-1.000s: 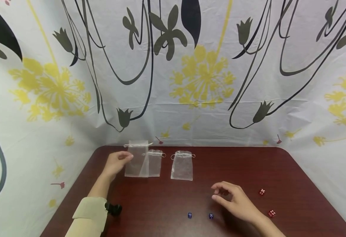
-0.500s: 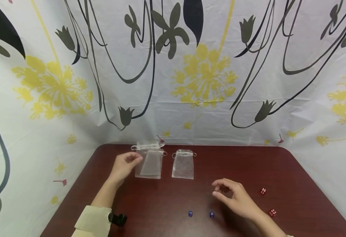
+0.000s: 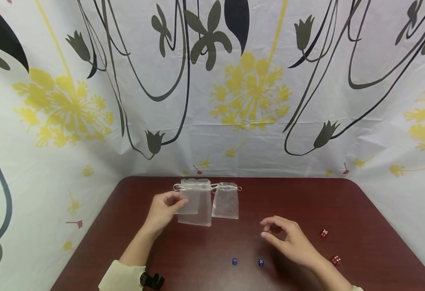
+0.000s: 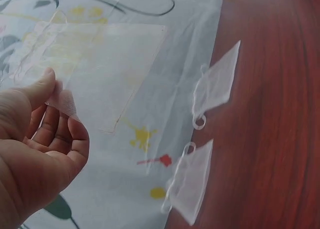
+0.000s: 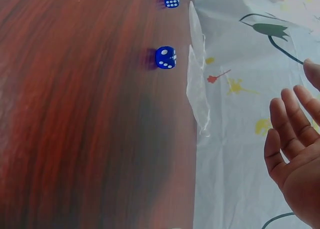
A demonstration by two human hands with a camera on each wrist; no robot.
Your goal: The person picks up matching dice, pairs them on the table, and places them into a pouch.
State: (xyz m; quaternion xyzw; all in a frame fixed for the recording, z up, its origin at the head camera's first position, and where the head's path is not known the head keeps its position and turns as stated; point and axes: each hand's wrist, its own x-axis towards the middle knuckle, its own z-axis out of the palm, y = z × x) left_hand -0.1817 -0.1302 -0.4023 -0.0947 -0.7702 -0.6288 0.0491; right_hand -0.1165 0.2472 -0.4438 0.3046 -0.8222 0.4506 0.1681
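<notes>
My left hand (image 3: 165, 212) pinches a sheer white drawstring pouch (image 4: 115, 69) between thumb and fingers, its mesh hanging raised above the table. In the head view this pouch (image 3: 205, 212) overlaps a smaller pouch lying behind it, which shows through the mesh. Another small drawstring pouch (image 3: 225, 202) lies flat just to its right. My right hand (image 3: 288, 240) hovers over the table with loosely bent fingers and holds nothing. Nearest to it are two blue dice, one die (image 3: 261, 262) closer and the other die (image 3: 235, 261) to the left.
Two red dice, a farther die (image 3: 324, 233) and a nearer die (image 3: 336, 260), rest right of my right hand. The dark red table (image 3: 288, 198) ends at a white patterned curtain (image 3: 212, 153) behind and at the sides.
My left hand has carried the held pouch rightward, from left of the small pouch to in front of it, beside the right-hand pouch. My right hand and the dice stay nearly still.
</notes>
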